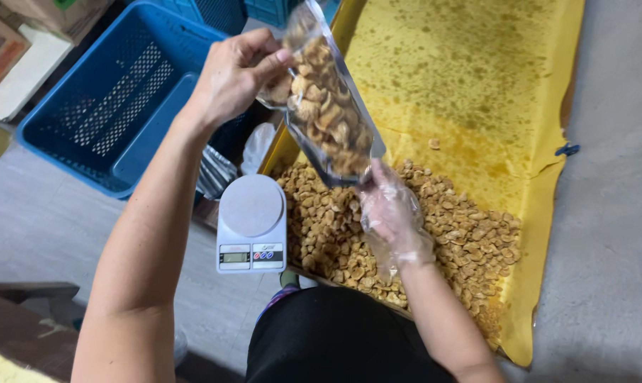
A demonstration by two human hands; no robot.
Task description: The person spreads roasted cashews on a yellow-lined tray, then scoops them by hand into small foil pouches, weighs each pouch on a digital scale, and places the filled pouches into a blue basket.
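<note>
My left hand (232,74) pinches the top edge of a clear plastic pouch (329,106) filled with light brown fried snack pieces and holds it tilted above the tray. My right hand (392,213), in a thin transparent glove, supports the pouch's bottom corner from below. Under both hands lies a heap of the same snack pieces (434,234) on a tray lined with oil-stained yellow paper (477,71). A small white digital kitchen scale (252,223) stands just left of the heap with nothing on its round platform.
A blue plastic crate (115,99) sits on the grey floor at the left. A stack of flat pouches (214,174) lies between crate and scale. Cardboard boxes (9,35) are at the top left. A blue clip (567,150) grips the paper's right edge.
</note>
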